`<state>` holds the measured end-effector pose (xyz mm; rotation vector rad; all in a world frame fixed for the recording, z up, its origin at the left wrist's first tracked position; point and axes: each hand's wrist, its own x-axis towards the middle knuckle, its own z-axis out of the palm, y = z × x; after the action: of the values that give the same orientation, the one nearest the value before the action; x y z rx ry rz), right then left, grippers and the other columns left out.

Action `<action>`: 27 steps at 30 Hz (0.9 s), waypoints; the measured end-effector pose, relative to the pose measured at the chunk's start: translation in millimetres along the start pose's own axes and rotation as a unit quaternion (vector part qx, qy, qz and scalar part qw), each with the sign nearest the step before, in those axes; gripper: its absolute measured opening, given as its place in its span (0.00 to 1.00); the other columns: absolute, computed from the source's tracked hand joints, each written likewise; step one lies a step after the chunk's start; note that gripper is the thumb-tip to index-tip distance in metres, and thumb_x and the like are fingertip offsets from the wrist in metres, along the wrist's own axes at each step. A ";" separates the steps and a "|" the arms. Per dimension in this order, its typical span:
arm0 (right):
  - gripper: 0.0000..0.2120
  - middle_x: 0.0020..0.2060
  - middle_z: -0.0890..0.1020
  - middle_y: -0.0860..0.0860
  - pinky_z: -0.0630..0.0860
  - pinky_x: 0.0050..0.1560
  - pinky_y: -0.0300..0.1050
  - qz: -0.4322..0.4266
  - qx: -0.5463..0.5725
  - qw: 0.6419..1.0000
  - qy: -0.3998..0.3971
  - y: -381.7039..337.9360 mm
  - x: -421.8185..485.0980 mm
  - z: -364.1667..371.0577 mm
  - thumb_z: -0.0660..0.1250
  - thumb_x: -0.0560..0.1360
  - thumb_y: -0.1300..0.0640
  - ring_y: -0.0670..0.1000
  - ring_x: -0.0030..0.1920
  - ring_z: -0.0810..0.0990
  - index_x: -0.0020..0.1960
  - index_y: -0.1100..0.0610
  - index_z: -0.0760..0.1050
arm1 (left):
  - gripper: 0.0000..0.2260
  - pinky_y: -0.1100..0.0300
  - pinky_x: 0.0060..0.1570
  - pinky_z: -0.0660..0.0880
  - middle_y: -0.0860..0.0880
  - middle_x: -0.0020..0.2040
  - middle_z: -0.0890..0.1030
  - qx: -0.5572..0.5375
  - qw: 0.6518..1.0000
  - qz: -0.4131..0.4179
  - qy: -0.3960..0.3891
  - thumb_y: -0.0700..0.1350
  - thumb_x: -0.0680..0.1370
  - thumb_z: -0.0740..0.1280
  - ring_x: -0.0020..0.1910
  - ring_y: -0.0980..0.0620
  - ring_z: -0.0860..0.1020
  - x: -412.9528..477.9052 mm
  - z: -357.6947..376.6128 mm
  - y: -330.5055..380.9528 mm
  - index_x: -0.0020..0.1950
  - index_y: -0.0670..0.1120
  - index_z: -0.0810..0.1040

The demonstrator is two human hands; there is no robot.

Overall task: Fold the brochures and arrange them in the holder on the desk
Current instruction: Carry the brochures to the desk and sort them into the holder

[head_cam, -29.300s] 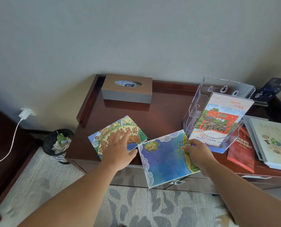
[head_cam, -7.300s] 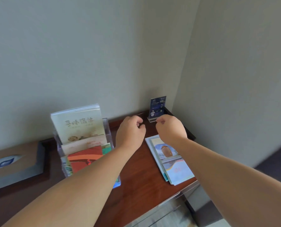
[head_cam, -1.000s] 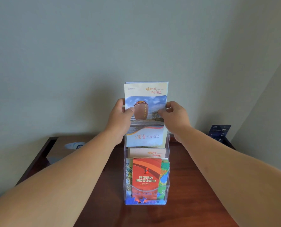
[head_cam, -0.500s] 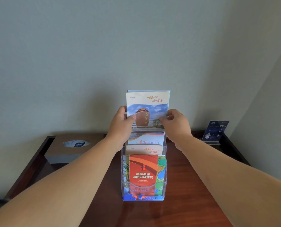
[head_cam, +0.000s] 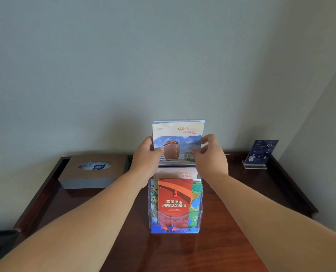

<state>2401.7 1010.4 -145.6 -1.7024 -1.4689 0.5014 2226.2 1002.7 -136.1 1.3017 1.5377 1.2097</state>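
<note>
- The jar brochure point(head_cam: 178, 138) sits between the two hands, held by its side edges about halfway up its visible height, so its title band stands clear above the fingers
- The left hand point(head_cam: 147, 160) pinches the left edge, thumb laid on the printed front and fingers curled out of sight behind
- The right hand point(head_cam: 210, 156) pinches the right edge, thumb tip on the front and the forefinger bent over the edge; its other fingers curl loosely and touch nothing that I can see
- The brochure stands upright with its long axis vertical, cover toward the camera and title at the top; its lower end is down in the rear pocket of the holder point(head_cam: 200, 211)
- A thin bluish paper edge shows just behind its top
- The holder is clear, glossy plastic with stepped pockets and a curved front lip, standing midway between the left and right edges of the desk point(head_cam: 241, 213)
- In the front pocket a red brochure point(head_cam: 175, 201) stands upright, with green and blue map-print sheets behind it; a pale sheet peeks from the middle pocket
- The desk is dark, polished reddish wood with a raised rim
- A brown, flat rectangular tissue box point(head_cam: 93, 171) lies near the back left corner
- A dark blue sign card point(head_cam: 261, 154) in a clear stand is at the back right corner
</note>
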 end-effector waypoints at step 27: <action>0.09 0.40 0.79 0.50 0.70 0.35 0.43 0.079 -0.109 0.982 -0.131 23.3 -9.7 10.6 0.57 0.79 0.52 0.50 0.41 0.78 0.48 0.55 0.74 | 0.13 0.64 0.30 0.64 0.46 0.58 0.80 0.240 0.970 -0.037 -0.016 0.40 0.78 0.59 0.48 0.47 0.76 1.3 3.2 -32.9 0.60 0.45 0.76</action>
<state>2406.1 1004.8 -172.0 -1.9972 -1.6294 0.6931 2220.7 1003.7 -168.7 1.5389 1.9111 0.7857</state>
